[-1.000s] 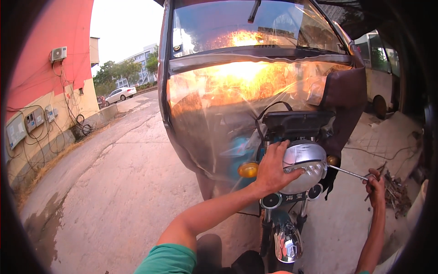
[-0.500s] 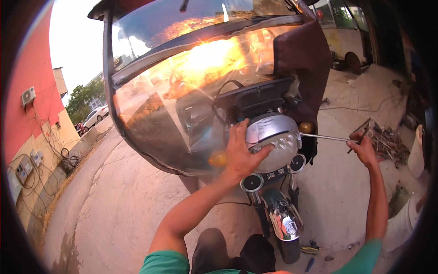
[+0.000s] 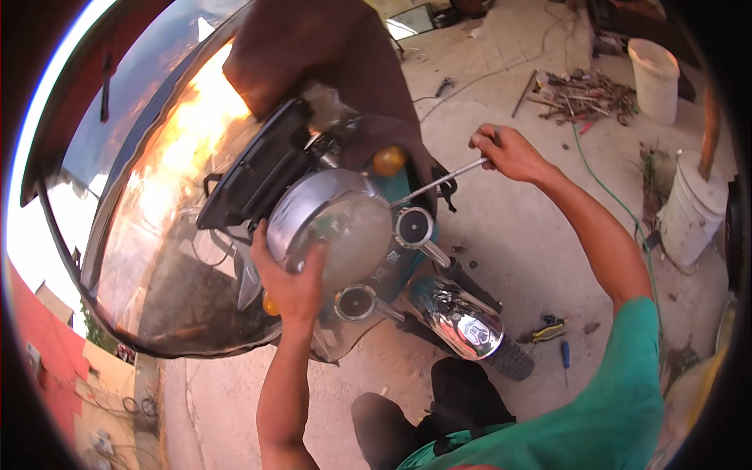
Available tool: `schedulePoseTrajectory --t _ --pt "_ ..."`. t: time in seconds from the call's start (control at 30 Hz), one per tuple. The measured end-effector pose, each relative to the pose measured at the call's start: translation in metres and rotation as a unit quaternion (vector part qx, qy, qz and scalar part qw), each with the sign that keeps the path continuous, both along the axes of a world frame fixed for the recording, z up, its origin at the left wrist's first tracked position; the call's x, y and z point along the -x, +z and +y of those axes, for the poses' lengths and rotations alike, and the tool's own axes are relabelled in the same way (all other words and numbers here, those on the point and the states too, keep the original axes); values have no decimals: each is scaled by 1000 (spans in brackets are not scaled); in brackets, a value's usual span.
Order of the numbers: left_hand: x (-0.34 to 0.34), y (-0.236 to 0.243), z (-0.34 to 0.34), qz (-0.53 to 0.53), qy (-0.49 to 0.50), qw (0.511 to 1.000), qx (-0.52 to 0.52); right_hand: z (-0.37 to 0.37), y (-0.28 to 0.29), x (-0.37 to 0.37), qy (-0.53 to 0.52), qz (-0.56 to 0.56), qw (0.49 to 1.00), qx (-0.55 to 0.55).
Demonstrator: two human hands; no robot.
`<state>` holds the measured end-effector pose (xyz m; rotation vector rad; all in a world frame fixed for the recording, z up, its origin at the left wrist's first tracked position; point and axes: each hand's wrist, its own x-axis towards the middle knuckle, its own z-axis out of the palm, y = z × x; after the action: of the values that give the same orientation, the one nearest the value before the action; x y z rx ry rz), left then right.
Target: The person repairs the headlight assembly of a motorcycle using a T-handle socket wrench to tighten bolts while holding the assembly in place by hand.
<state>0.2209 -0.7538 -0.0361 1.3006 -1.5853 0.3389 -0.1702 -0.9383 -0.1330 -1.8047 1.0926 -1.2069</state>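
A round headlight (image 3: 352,243) with a chrome rim is mounted at the front of a three-wheeled vehicle with a covered cab. My left hand (image 3: 290,274) grips its left side, thumb on the lens edge and fingers behind the rim. Out to the right, my right hand (image 3: 509,153) is closed around the outer end of a long metal-shafted tool (image 3: 442,182). The tool's far tip meets the right side of the headlight; the exact contact is hard to make out. Below are two round black fork caps (image 3: 413,227) and a chrome front mudguard (image 3: 458,317).
Pliers with yellow handles (image 3: 548,332) and a blue-handled screwdriver (image 3: 565,354) lie beside the front tyre (image 3: 509,360). A heap of metal tools (image 3: 583,98), a white bucket (image 3: 654,78) and another bucket (image 3: 693,207) stand farther right. A green hose (image 3: 603,184) crosses the ground.
The view has turned and tilted, so the vehicle appears rotated. My left hand has shifted from the headlight's top left down to its left side. The right hand still holds the tool against the headlight.
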Motion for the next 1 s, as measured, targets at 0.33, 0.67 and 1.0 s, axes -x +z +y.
schedulePoseTrajectory --t 0.33,0.67,1.0 --pt "11 -8 -10 31 -53 998 -9 -37 -5 75 -299 -146 930 153" --pt "4 -8 -10 -12 -6 1000 -5 -99 70 3 -400 -318 776 370" --pt "2 -10 -13 -7 -15 1000 -2 -130 63 -28 -427 -339 776 316"
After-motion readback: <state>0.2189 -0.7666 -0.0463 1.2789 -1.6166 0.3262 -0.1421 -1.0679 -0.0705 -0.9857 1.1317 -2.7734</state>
